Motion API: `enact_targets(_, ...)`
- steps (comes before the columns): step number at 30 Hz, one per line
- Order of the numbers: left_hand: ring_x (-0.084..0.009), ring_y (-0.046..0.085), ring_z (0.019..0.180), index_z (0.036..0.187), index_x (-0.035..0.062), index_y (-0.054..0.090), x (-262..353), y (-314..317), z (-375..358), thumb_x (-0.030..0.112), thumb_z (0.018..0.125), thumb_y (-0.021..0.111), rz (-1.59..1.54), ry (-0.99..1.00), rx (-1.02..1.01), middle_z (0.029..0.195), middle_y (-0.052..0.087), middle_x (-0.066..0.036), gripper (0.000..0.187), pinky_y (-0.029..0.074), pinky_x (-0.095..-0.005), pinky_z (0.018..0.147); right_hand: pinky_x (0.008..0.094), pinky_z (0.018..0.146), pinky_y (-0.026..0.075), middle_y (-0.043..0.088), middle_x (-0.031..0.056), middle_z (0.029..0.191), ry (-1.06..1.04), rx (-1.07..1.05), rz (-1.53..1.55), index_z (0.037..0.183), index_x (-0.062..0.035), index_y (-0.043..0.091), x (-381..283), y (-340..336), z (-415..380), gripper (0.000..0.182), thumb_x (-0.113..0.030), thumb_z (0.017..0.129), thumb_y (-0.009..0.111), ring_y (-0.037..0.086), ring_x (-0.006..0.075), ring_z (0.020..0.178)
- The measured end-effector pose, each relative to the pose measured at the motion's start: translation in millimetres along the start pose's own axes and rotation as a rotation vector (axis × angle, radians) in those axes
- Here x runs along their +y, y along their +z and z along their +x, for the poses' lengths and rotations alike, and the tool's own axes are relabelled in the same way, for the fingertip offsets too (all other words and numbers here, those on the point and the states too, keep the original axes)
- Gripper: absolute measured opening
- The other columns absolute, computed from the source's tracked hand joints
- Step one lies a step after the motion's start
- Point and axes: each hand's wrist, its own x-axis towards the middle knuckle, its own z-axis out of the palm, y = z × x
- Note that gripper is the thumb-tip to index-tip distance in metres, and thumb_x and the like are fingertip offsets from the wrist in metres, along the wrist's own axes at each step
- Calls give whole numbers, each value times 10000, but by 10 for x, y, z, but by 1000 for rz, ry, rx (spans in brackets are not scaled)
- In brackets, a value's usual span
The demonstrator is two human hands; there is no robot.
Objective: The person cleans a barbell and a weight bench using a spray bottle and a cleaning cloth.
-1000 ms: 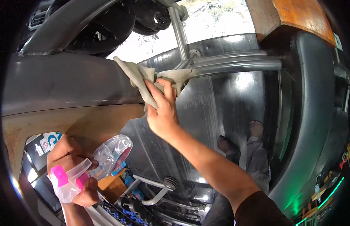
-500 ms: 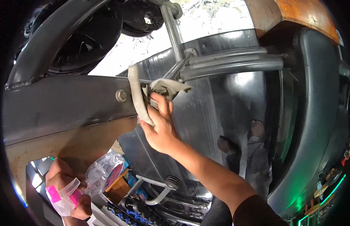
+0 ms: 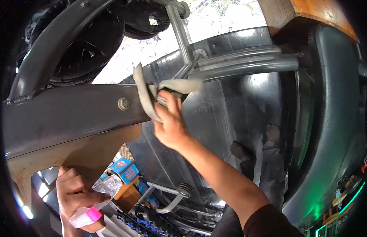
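**Cloth bunched at the beam's end, spray bottle in the other fist**

Pressing a crumpled cloth (image 3: 142,93) over the far end of a dark metal beam (image 3: 73,114) with the right hand (image 3: 171,130): fingers (image 3: 172,103) half curled, cloth bunched under the tips, loose flaps sticking out on both sides. Beside it, on the beam's face, a bolt (image 3: 124,103); just beyond, metal tubes (image 3: 246,67).

Clasping a clear spray bottle (image 3: 109,185) with the left hand (image 3: 73,191), close to the brown panel (image 3: 96,148) below the beam: fingers closed round the head, near the pink trigger (image 3: 94,214). Partly hidden by the knuckles, so impossible to tell how full.

Probably soft, thin and almost weightless, the cloth; likely to fold and trail rather than hold a shape. Best gathered at the middle, in a thick pad, with the flaps kept clear of the tubes. Likely light but smooth, perhaps slippery if wet, the bottle; best held at the neck, without squeezing the thin body.

Compared with the earlier frame: bottle turned, with less of the clear body and only one pink part showing; right-hand flap of the cloth now blurred and spread outward; blue box (image 3: 125,170) more fully in sight; bolt slightly lower and farther left in view.
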Motion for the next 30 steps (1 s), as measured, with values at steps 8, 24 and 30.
enact_targets(8,-235,381,530,605,107,551,89,0,33,242,370,633,208,-80,-66,569,371,-20,283,272,-382,598,433,983,455,555,193,1203,539,28,-103,1155,15,611,1393,-873,-372,253,-133,953,641,566,352,1117)
enact_targets(24,-244,354,514,563,114,422,56,-7,1,186,408,607,174,-95,-71,552,370,-31,252,252,-384,596,512,1077,368,465,159,1416,85,72,-1128,1256,-81,646,1375,-1940,731,404,-105,854,680,415,416,1271)
enact_targets(30,-248,362,525,569,112,426,-53,-4,-80,190,419,609,45,-114,74,561,375,-34,249,259,-389,604,464,1017,417,531,87,1389,-27,-205,-956,1193,-127,674,1595,-688,353,304,-145,895,618,487,338,1230)
